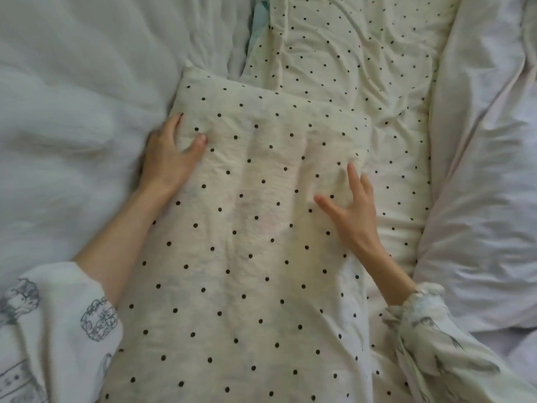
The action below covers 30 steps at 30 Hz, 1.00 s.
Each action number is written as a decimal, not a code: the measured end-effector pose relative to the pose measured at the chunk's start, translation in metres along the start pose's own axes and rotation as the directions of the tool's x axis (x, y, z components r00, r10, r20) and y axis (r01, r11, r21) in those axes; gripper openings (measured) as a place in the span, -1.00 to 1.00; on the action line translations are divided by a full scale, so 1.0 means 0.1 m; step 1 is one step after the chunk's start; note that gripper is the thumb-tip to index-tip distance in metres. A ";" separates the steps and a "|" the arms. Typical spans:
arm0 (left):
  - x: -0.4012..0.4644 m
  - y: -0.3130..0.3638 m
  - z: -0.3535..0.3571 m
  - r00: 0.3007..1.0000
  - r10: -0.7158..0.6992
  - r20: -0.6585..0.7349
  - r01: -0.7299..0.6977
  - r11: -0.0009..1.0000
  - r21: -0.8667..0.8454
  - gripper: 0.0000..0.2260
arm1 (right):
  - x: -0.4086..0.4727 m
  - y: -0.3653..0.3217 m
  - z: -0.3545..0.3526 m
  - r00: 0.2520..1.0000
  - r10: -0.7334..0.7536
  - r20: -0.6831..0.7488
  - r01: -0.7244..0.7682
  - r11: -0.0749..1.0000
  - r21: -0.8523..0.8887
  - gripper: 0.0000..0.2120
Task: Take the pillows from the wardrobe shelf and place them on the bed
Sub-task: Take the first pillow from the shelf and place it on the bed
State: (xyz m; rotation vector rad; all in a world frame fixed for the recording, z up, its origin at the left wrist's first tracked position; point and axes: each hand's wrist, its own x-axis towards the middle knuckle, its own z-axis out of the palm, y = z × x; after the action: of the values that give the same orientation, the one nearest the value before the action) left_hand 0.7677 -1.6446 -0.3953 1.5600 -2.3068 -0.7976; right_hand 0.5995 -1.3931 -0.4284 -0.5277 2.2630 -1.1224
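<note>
— Rumpled white bedding (pixel 72 117) all across, soft and creased, bunched into folds at 9 o'clock and again at 3 o'clock (pixel 488 199). Spread over the bed (pixel 87 39) from edge to edge.

— And down the middle?

— Cream cotton with small black dots, thin and wrinkled. Two pillows, counted. Near pillow (pixel 255 242) long and rectangular, puffy at its far end, running from 6 o'clock up toward 12. Second pillow (pixel 357 68) in the same dotted cloth, flatter, lying beyond at 1 o'clock, partly covered by the near one's far edge.

— Hands?

— Two, bare, with loose white printed sleeves (pixel 58 330) pushed back from the wrists. Left hand (pixel 171 152) at 9 o'clock on the near pillow's far left corner, grip closed around that edge, thumb pressed into the top face, other fingers curled under and mostly hidden. Right hand (pixel 353 210) at 3 o'clock on the pillow's right side, grip wide, fingers (pixel 353 173) spread and laid flat on the cloth, pinching nothing.

— Pillow against the grips?

— Lying between both hands, touching each, resting on the bed and overlapping the second pillow. Slight blur at the left hand.
</note>
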 end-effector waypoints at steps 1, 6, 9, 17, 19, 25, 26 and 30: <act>0.01 -0.01 0.02 1.000 -0.014 0.025 0.013 0.999 0.041 -0.41 | 0.03 0.01 0.03 1.000 0.006 0.015 -0.006 1.000 -0.025 -0.22; -0.13 0.07 0.14 0.997 -0.006 0.082 -0.010 0.980 0.200 -0.51 | -0.07 0.16 0.15 1.000 -0.015 0.023 0.021 0.964 -0.266 -0.33; -0.50 0.08 0.19 0.987 0.147 0.064 -0.160 0.933 0.323 -0.53 | -0.35 0.21 0.25 0.998 -0.064 0.019 0.067 0.912 -0.406 -0.37; -1.66 -0.44 -0.20 0.978 -0.156 0.135 0.114 0.954 0.277 -0.35 | -1.42 0.62 0.14 0.964 0.257 0.063 -0.256 0.966 -0.026 -0.22; -1.76 -0.44 -0.26 0.955 -0.230 0.189 0.161 0.934 0.319 -0.29 | -1.61 0.64 0.12 0.945 0.314 0.096 -0.312 0.949 -0.033 -0.19; -1.71 -0.28 -0.21 0.946 -0.261 0.194 0.168 0.903 0.394 -0.29 | -1.78 0.55 0.11 0.932 0.350 0.089 -0.344 0.936 -0.078 -0.13; -1.76 -0.32 -0.18 0.946 -0.246 0.213 0.129 0.885 0.447 -0.29 | -1.78 0.57 0.13 0.927 0.359 0.111 -0.350 0.932 -0.094 -0.12; -1.88 -0.34 -0.13 0.973 -0.123 0.197 0.019 0.887 0.462 -0.38 | -1.73 0.62 0.13 0.911 0.363 0.193 -0.339 0.929 -0.150 -0.13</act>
State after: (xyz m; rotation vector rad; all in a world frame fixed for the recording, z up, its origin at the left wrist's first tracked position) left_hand 0.8760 -1.4864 -0.3851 1.8312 -2.7678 -0.4777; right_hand 0.7345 -1.2686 -0.4329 -0.2540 2.1268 -0.7219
